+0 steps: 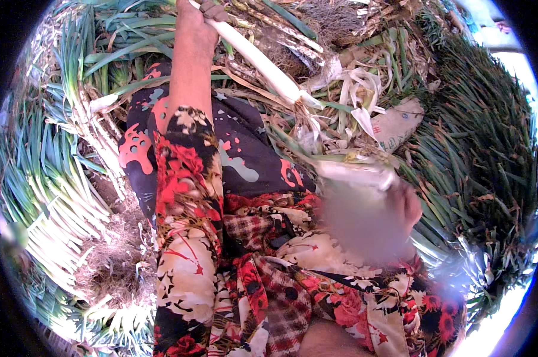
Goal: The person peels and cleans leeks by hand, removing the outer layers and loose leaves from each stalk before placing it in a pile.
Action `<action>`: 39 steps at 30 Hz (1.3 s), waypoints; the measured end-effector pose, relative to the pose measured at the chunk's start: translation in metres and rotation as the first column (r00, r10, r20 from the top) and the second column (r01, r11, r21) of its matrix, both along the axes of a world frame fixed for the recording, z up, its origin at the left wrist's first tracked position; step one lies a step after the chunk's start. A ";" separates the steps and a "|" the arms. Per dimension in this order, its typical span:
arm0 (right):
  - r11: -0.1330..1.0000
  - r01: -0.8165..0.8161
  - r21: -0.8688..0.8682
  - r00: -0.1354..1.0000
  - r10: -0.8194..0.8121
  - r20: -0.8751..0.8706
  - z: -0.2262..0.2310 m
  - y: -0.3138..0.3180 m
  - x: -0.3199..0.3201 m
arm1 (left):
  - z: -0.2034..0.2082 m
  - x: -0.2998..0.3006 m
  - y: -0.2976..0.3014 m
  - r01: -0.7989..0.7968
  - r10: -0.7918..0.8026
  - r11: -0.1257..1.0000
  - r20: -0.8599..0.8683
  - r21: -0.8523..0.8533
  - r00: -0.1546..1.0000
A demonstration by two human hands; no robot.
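Note:
At the top, my left hand (196, 22) is closed round the shaft of a long white green onion (254, 56). The stalk slants down to the right, and its root end hangs above loose peelings. On the right, my right hand (407, 205) is partly smeared by a blur, with its fingers curled. A pale strip of onion leaf (358, 172) runs into it and trails up to the left. Between the hands lies torn white onion skin (364, 95).
Bundled green onions (55, 220) are heaped on the left, with tangled roots (117, 262) beside them. A dense pile of dark green onion leaves (483, 160) stands on the right. A pale scrap with marks (400, 122) lies among the peelings. Patterned dark cloth (242, 140) covers my lap.

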State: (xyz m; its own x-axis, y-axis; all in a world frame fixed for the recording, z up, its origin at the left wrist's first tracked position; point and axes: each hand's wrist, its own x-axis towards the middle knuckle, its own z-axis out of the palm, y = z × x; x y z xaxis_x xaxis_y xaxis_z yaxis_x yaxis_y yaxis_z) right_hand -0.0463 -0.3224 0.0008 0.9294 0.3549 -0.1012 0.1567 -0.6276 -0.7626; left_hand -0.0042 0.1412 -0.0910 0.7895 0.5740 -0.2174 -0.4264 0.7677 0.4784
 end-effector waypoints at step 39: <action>0.935 -0.354 -0.020 0.866 0.336 0.371 -0.202 0.247 0.148 | 0.081 -0.230 0.240 0.345 0.787 0.425 -0.530 0.837 0.314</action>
State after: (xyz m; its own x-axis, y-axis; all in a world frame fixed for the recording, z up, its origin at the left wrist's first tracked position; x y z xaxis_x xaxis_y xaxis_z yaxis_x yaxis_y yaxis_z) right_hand 0.1013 -0.0752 -0.2014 0.7146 0.6556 0.2439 0.6275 -0.4468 -0.6376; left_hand -0.2341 0.3816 -0.0096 0.2543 0.9628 0.0916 0.5541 -0.2227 0.8021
